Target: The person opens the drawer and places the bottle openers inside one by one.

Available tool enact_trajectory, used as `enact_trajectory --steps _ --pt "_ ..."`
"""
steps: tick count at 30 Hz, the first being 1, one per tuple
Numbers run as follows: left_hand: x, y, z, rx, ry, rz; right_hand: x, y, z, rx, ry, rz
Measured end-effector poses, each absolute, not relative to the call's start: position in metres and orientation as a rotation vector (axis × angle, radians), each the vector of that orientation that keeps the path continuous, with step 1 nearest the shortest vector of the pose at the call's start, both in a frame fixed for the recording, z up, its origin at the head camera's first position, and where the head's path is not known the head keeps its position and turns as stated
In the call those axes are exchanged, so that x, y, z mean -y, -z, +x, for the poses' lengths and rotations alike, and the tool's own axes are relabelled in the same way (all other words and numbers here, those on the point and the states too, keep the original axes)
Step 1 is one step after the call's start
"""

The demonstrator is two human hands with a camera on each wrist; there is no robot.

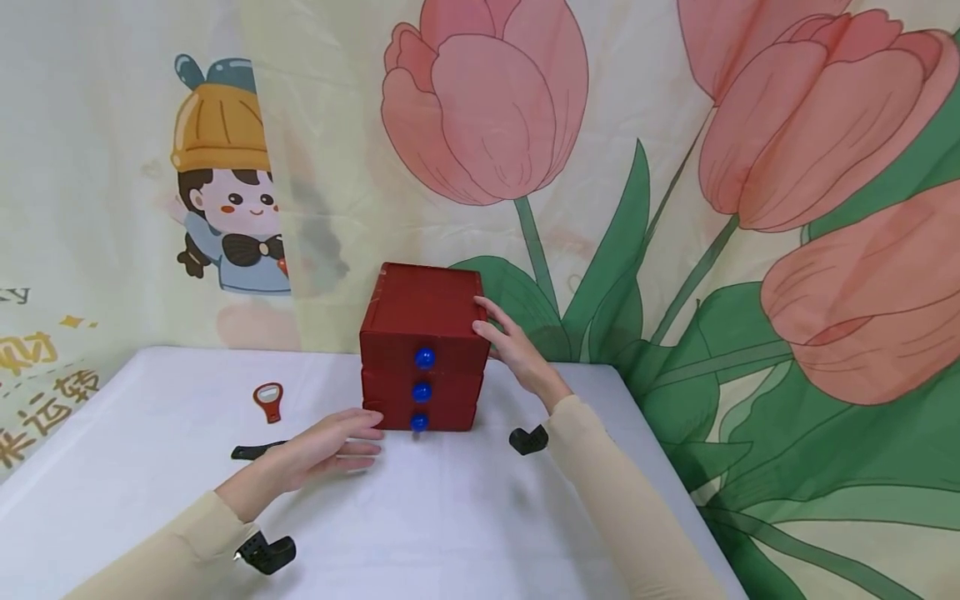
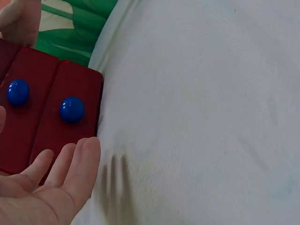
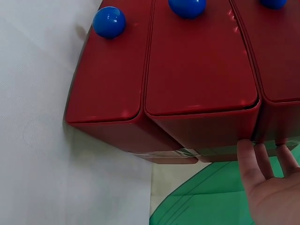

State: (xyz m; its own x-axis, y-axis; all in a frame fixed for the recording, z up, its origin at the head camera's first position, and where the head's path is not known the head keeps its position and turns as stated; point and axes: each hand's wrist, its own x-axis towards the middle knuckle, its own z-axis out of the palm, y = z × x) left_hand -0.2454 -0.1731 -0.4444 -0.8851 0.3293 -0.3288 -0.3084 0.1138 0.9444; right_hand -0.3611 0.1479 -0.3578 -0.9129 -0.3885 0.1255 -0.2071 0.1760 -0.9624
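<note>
A dark red box of three stacked drawers (image 1: 427, 302) stands upright on the table, a blue round knob (image 1: 424, 358) on each drawer front. All three drawers look closed. My right hand (image 1: 522, 354) lies against the upper right side of the box, fingertips touching it; in the right wrist view its fingers (image 3: 248, 164) meet the side wall near a strip of clear tape. My left hand (image 1: 322, 454) is at the lower left front corner, fingers extended beside the bottom drawer. Whether its fingertips touch the box I cannot tell. Neither hand grips anything.
Left of the box lies a red bottle opener (image 1: 267, 402) on the white tablecloth (image 1: 442, 517). A black handle-like thing (image 1: 257, 451) is partly hidden behind my left hand. A curtain printed with tulips (image 1: 510, 117) hangs behind the table.
</note>
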Motion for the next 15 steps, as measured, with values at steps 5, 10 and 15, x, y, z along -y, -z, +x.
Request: enact_trajectory --steps 5,10,15 --pt "0.162 0.451 -0.251 -1.879 -1.855 0.028 -0.149 0.357 -0.361 -2.29 1.847 -0.573" --pt "0.152 0.458 -0.253 -1.841 -1.874 0.038 -0.148 0.357 -0.361 -2.271 1.839 -0.596" --pt "0.141 0.462 -0.256 -1.807 -1.905 -0.003 -0.149 0.358 -0.362 -2.272 1.834 -0.603"
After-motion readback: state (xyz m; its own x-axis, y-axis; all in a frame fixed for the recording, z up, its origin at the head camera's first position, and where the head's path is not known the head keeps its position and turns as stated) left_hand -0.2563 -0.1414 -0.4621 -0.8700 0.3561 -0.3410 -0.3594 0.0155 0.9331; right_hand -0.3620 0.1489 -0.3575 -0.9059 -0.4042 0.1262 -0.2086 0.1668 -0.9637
